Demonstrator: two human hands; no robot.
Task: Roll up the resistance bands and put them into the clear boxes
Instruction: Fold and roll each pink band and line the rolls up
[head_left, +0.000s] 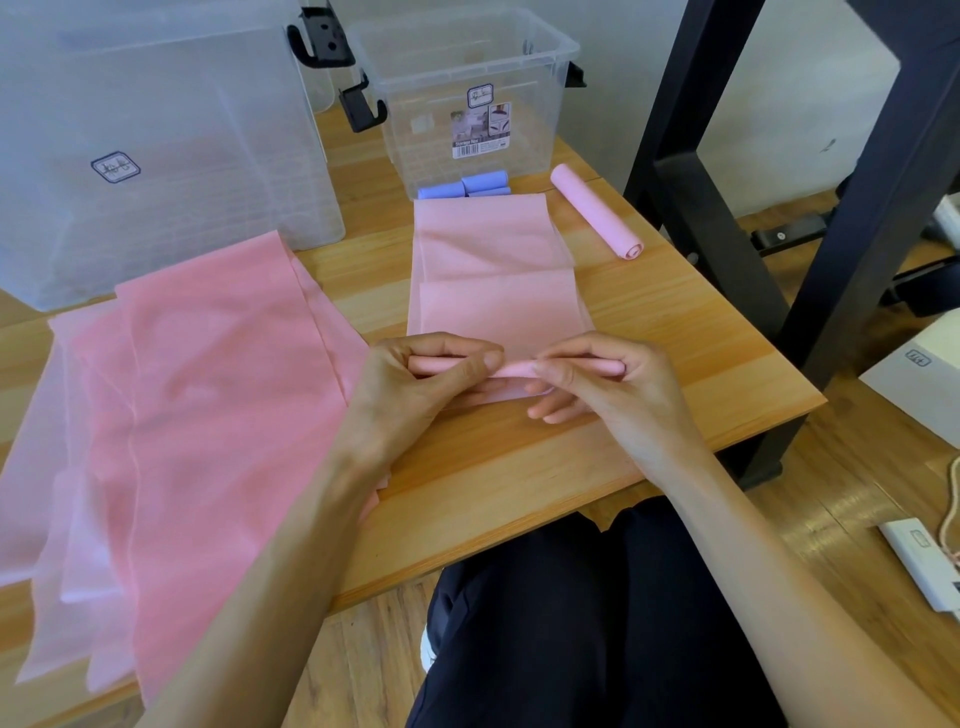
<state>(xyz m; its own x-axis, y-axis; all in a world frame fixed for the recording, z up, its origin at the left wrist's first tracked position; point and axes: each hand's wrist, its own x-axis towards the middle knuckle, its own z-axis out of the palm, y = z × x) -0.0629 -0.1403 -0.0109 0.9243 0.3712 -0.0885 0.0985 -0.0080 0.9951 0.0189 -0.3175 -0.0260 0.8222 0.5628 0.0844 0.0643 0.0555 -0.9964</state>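
I have my left hand (415, 384) and right hand (597, 384) pinching the rolled near end of a pink band (496, 275) lying flat on the worktop (675, 332). Beyond lie a finished pink roll (597, 218) and the small clear box (467, 98) holding blue rolls (467, 187).

Perhaps a home room — wooden table (519, 467), plank floor (810, 499).
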